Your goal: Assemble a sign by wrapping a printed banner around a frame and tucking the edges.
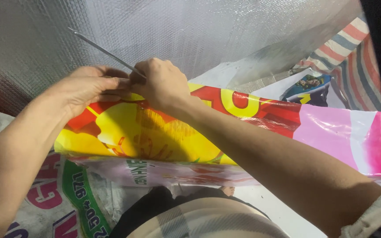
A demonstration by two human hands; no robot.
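A glossy printed plastic sheet [252,119], yellow, red and pink, lies folded across my lap. My left hand [87,86] pinches its top edge at the left. My right hand [162,83] sits right against the left one and grips a long thin metal needle [104,52], which slants up and to the left from my fingers. Both hands meet at the sheet's upper edge, over a red and yellow patch. The needle's lower end is hidden inside my right fist.
A silvery woven sheet [177,31] fills the background behind my hands. A white woven sack [54,198] with pink and green print lies at lower left. Striped fabric [353,57] and a blue printed piece [309,86] lie at upper right. My legs [190,216] show at the bottom.
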